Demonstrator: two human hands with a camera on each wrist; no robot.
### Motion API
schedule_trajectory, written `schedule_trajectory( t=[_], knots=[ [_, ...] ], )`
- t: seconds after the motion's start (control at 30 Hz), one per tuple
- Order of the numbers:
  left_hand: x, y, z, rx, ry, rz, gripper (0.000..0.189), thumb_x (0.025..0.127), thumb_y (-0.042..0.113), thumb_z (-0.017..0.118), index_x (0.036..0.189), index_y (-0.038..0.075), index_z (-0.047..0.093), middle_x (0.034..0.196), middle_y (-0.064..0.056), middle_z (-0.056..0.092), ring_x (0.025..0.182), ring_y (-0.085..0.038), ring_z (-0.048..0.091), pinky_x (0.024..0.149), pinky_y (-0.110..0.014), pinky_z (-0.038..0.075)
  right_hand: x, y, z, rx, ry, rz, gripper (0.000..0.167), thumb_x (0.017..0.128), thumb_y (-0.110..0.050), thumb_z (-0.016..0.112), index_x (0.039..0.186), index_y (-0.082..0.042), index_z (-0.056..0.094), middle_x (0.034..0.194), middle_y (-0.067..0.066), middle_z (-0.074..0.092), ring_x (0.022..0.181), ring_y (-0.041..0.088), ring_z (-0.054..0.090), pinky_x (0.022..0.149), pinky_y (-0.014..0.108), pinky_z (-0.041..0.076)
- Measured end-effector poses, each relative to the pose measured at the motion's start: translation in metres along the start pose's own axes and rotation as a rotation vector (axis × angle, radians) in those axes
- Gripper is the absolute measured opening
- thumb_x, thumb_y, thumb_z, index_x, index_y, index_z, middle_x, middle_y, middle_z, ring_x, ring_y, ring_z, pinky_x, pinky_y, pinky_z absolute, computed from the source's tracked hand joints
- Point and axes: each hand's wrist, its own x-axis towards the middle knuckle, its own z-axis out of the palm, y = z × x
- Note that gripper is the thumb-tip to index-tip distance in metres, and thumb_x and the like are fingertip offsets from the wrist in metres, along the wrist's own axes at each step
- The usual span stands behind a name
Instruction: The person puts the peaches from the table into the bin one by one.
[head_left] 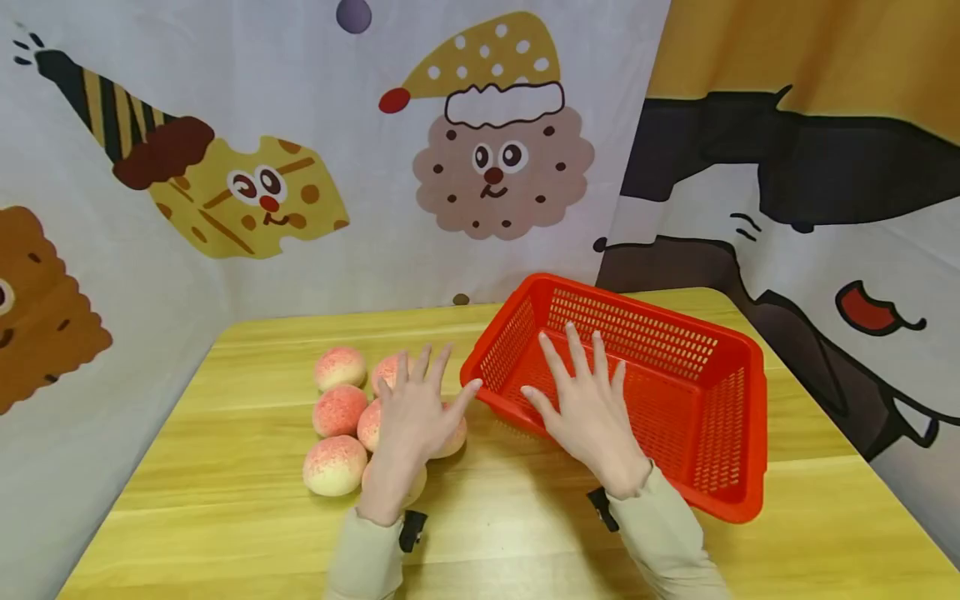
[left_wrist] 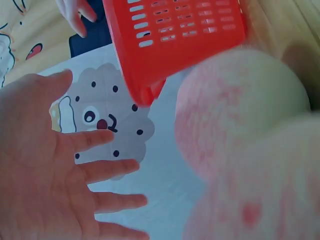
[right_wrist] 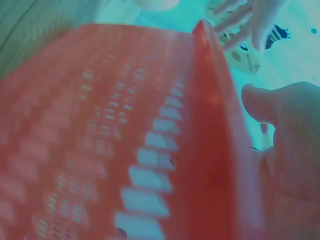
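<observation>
Several pink-and-cream peaches (head_left: 335, 465) lie grouped on the left part of the table. Over them hovers my left hand (head_left: 416, 417), fingers spread and holding nothing; it hides parts of some peaches. In the left wrist view, two peaches (left_wrist: 240, 105) loom close beside the palm, apart from the fingers. To the right stands a red plastic basket (head_left: 738, 417) with slotted walls, set at an angle. My right hand (head_left: 588, 417) is spread above its near side, with nothing in it. Close to the right wrist camera, the basket wall (right_wrist: 215, 135) fills much of the view.
The wooden table (head_left: 480, 542) carries the peaches and basket. A pale cloth (head_left: 375, 275) printed with cartoon cookies and cheese hangs behind the table and along its sides. Each wrist wears a dark strap piece (head_left: 412, 531).
</observation>
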Motion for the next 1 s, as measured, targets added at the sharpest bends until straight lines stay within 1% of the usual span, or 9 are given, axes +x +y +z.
schedule_trajectory(
  t=[0.13,0.27,0.4,0.5,0.57,0.63,0.73,0.87,1.0],
  knots=[
    [-0.009,-0.012,-0.007,-0.030,0.059,0.032,0.063,0.095,0.052,0.046,0.143,0.012,0.043,0.142,-0.018,0.048,0.133,-0.044,0.040,0.102,-0.063,0.036,-0.013,0.014,-0.021,-0.010,0.027,-0.043,0.069,0.095,-0.046,0.051,0.153,-0.024,0.021,0.160,0.014,0.011,0.145,0.046,0.009,0.108,0.071,0.014],
    [-0.022,-0.026,-0.014,-0.011,0.116,0.066,0.050,0.093,0.040,0.057,0.130,0.005,0.056,0.125,-0.018,0.061,0.116,-0.038,0.057,0.084,-0.051,0.053,-0.031,0.034,-0.044,-0.018,0.073,-0.104,0.070,0.094,-0.038,0.056,0.152,-0.019,0.022,0.158,0.016,0.017,0.141,0.047,0.020,0.107,0.067,0.023],
    [-0.032,-0.038,-0.023,-0.006,0.120,0.111,0.041,0.091,0.028,0.064,0.121,0.001,0.061,0.114,-0.019,0.065,0.095,-0.034,0.065,0.067,-0.042,0.055,-0.047,0.057,-0.064,-0.009,0.104,-0.129,0.075,0.091,-0.033,0.062,0.152,-0.016,0.023,0.157,0.017,0.021,0.138,0.045,0.026,0.102,0.065,0.032],
    [-0.034,-0.049,-0.032,-0.012,0.117,0.128,0.039,0.090,0.022,0.064,0.119,-0.003,0.060,0.111,-0.021,0.065,0.087,-0.034,0.066,0.067,-0.042,0.055,-0.052,0.076,-0.075,-0.009,0.092,-0.116,0.077,0.089,-0.031,0.065,0.152,-0.014,0.024,0.155,0.019,0.023,0.133,0.047,0.031,0.093,0.067,0.039],
    [-0.029,-0.060,-0.036,-0.050,0.100,0.141,0.039,0.090,0.021,0.064,0.119,-0.005,0.060,0.110,-0.022,0.066,0.073,-0.028,0.065,0.066,-0.041,0.053,-0.051,0.092,-0.080,-0.015,0.083,-0.114,0.076,0.088,-0.030,0.066,0.151,-0.011,0.026,0.152,0.023,0.025,0.127,0.049,0.036,0.087,0.068,0.041],
    [-0.023,-0.072,-0.039,-0.088,0.083,0.144,0.038,0.090,0.019,0.064,0.118,-0.006,0.060,0.109,-0.023,0.065,0.071,-0.024,0.062,0.069,-0.042,0.052,-0.046,0.111,-0.083,-0.008,0.068,-0.108,0.075,0.089,-0.028,0.066,0.149,-0.006,0.027,0.149,0.026,0.028,0.121,0.051,0.040,0.084,0.068,0.042],
    [-0.012,-0.092,-0.043,-0.157,0.002,0.115,0.039,0.092,0.020,0.061,0.121,-0.005,0.058,0.116,-0.025,0.062,0.078,-0.029,0.063,0.074,-0.045,0.051,-0.035,0.142,-0.083,-0.002,0.036,-0.065,0.073,0.091,-0.028,0.063,0.148,-0.001,0.027,0.146,0.031,0.028,0.118,0.052,0.040,0.084,0.068,0.041],
    [0.004,-0.113,-0.050,-0.228,-0.125,0.047,0.045,0.095,0.026,0.055,0.130,-0.003,0.051,0.130,-0.027,0.054,0.114,-0.044,0.055,0.090,-0.055,0.048,-0.024,0.179,-0.080,-0.023,-0.001,0.069,0.072,0.094,-0.028,0.059,0.147,0.005,0.022,0.143,0.037,0.024,0.117,0.055,0.035,0.082,0.071,0.038],
    [0.023,-0.128,-0.056,-0.214,-0.179,0.008,0.050,0.096,0.026,0.052,0.134,-0.006,0.045,0.135,-0.033,0.046,0.122,-0.052,0.045,0.094,-0.062,0.042,-0.017,0.205,-0.072,-0.046,0.000,0.205,0.076,0.093,-0.023,0.058,0.144,0.015,0.017,0.133,0.045,0.025,0.106,0.058,0.037,0.078,0.071,0.040]
  ],
)
